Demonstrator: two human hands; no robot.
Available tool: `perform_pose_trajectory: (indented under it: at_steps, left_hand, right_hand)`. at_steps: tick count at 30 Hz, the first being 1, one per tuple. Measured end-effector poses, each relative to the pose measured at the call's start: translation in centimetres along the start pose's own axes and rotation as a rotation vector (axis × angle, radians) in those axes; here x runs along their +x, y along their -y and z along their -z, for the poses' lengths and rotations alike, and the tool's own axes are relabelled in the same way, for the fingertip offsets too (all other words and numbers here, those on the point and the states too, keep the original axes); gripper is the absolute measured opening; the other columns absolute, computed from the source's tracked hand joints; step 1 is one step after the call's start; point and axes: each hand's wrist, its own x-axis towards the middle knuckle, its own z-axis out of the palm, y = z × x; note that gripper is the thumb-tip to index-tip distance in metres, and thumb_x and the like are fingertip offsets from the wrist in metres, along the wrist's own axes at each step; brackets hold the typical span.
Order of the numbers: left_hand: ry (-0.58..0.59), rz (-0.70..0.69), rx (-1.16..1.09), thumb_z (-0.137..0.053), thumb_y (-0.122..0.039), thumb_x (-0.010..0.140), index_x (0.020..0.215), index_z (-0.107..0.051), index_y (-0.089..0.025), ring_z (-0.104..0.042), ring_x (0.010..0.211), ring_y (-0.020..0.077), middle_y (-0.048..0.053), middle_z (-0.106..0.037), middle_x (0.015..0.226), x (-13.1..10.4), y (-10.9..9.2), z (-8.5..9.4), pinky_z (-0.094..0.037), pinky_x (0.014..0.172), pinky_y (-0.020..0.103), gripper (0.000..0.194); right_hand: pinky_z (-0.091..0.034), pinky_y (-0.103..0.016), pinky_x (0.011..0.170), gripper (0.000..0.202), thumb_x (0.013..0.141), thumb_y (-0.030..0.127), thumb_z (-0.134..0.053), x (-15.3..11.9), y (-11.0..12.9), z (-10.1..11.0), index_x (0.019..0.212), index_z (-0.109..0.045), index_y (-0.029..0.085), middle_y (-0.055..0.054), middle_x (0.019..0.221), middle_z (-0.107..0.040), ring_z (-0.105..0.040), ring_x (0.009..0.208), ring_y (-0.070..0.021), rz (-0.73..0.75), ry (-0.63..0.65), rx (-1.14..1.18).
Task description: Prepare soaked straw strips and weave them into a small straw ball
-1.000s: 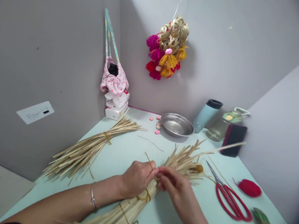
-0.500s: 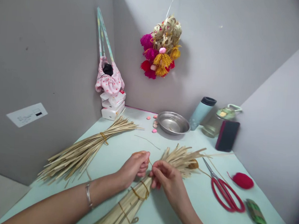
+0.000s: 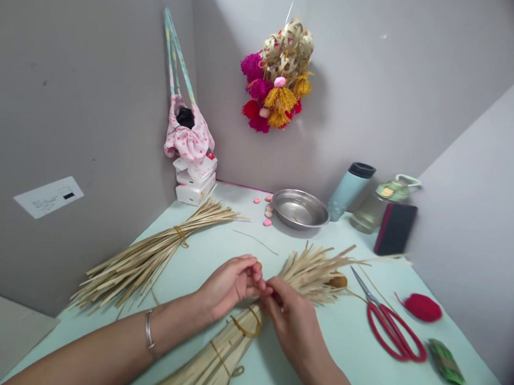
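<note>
A bundle of pale, flat straw strips (image 3: 208, 363) lies slantwise on the table in front of me, tied at several places with mustard yarn (image 3: 248, 328). Above its neck, my left hand (image 3: 232, 282) has its fingers curled, with a bit of the yarn showing at the fingertips. My right hand (image 3: 291, 317) pinches close against the left fingertips; the yarn between them is mostly hidden. Beyond the right hand, the frayed strip ends (image 3: 308, 271) fan out. A mustard yarn ball (image 3: 338, 281) rests among them, its strand trailing right.
Another tied straw bundle (image 3: 145, 261) lies left. Red-handled scissors (image 3: 395, 331), red yarn (image 3: 423, 307) and green yarn (image 3: 446, 363) lie right. Behind stand a metal bowl (image 3: 300, 209), tumbler (image 3: 350, 191), bottle (image 3: 375, 208) and phone (image 3: 395, 230). Tasselled woven balls (image 3: 279, 75) hang at the wall.
My left hand has loosened from a tight fist and turned its palm more into view. My right hand has closed in against its fingertips, and the stretched yarn between them no longer shows.
</note>
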Motion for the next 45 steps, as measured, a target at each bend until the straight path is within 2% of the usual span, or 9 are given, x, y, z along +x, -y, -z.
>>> perform_pose_trajectory:
  at_steps: [5,9,14,19,23,26,32,36,45]
  left_hand:
    - [0.101,-0.253,0.319,-0.061,-0.023,0.088,0.067,-0.059,-0.012,-0.063,0.089,0.0152,0.005,-0.063,0.087,0.8,-2.1,1.2,-0.049,0.088,0.027,0.024]
    - [0.31,-0.081,0.299,-0.063,-0.033,0.088,0.068,-0.054,-0.015,-0.065,0.074,0.0163,0.002,-0.06,0.075,0.9,-3.0,1.9,-0.05,0.083,0.034,0.028]
    - [0.622,0.163,0.617,-0.068,-0.045,0.086,0.077,-0.06,-0.014,-0.067,0.08,0.0196,0.007,-0.067,0.077,0.3,-3.6,1.9,-0.048,0.081,0.033,0.033]
    - [0.298,-0.135,0.617,-0.068,-0.044,0.085,0.096,-0.064,-0.015,-0.065,0.089,0.0178,0.007,-0.067,0.096,1.3,-2.1,2.1,-0.049,0.086,0.033,0.031]
    - [0.256,-0.191,0.701,-0.067,-0.033,0.084,0.095,-0.069,-0.014,-0.06,0.078,0.0147,0.004,-0.066,0.084,1.9,0.1,2.3,-0.048,0.078,0.028,0.022]
    - [0.216,-0.216,0.729,-0.065,-0.029,0.083,0.091,-0.073,-0.015,-0.059,0.077,0.0151,0.004,-0.067,0.085,1.9,0.8,2.3,-0.048,0.077,0.028,0.019]
    - [0.194,-0.248,0.705,-0.073,-0.028,0.073,0.081,-0.076,-0.015,-0.061,0.072,0.0145,0.005,-0.061,0.094,2.2,0.4,2.7,-0.051,0.075,0.03,0.016]
    - [0.205,-0.271,0.751,-0.071,-0.025,0.074,0.076,-0.073,-0.014,-0.06,0.075,0.0137,0.006,-0.059,0.1,2.2,0.1,2.7,-0.051,0.076,0.03,0.011]
    - [0.184,-0.35,0.933,-0.061,-0.013,0.074,0.073,-0.061,-0.016,-0.058,0.087,0.0149,0.006,-0.06,0.103,2.0,0.1,2.7,-0.047,0.079,0.025,0.003]
  right_hand:
    - [-0.049,-0.029,0.061,0.025,0.08,0.044,-0.065,0.8,-0.4,1.4,0.073,-0.06,0.02,-0.003,0.066,-0.068,-0.064,0.062,-0.0187,-0.128,0.073,0.23]
    - [-0.05,-0.029,0.067,0.028,0.074,0.044,-0.072,1.0,-0.2,2.2,0.074,-0.06,0.019,-0.004,0.07,-0.071,-0.066,0.067,-0.018,-0.172,0.095,0.336]
    - [-0.045,-0.027,0.061,0.019,0.071,0.032,-0.073,0.5,-0.5,1.8,0.074,-0.059,0.019,0.0,0.064,-0.065,-0.059,0.06,-0.0149,-0.179,0.156,0.369]
    - [-0.041,-0.023,0.061,0.008,0.084,0.02,-0.058,-0.2,-0.8,1.2,0.077,-0.056,0.02,0.001,0.071,-0.06,-0.055,0.065,-0.0131,0.087,0.078,0.026]
    - [-0.039,-0.023,0.06,0.021,0.094,0.01,-0.043,-0.3,-1.2,0.9,0.083,-0.058,0.02,0.0,0.075,-0.059,-0.056,0.065,-0.0127,0.587,-0.087,-0.562]
    - [-0.038,-0.026,0.061,0.024,0.098,0.01,-0.042,-0.2,-1.8,0.6,0.09,-0.063,0.019,-0.002,0.074,-0.061,-0.056,0.066,-0.0147,0.787,-0.213,-0.861]
    - [-0.043,-0.025,0.067,0.028,0.099,0.01,-0.043,-0.2,-2.4,0.9,0.118,-0.063,0.017,-0.006,0.086,-0.067,-0.061,0.076,-0.0157,0.805,-0.257,-0.853]
    - [-0.045,-0.024,0.069,0.025,0.1,0.01,-0.043,-0.4,-2.3,1.2,0.112,-0.064,0.017,-0.007,0.092,-0.066,-0.061,0.081,-0.0151,0.751,-0.174,-0.804]
    - [-0.044,-0.025,0.07,0.016,0.099,0.011,-0.048,0.0,-2.7,1.2,0.102,-0.063,0.015,-0.008,0.094,-0.065,-0.06,0.082,-0.0162,0.734,-0.234,-0.825]
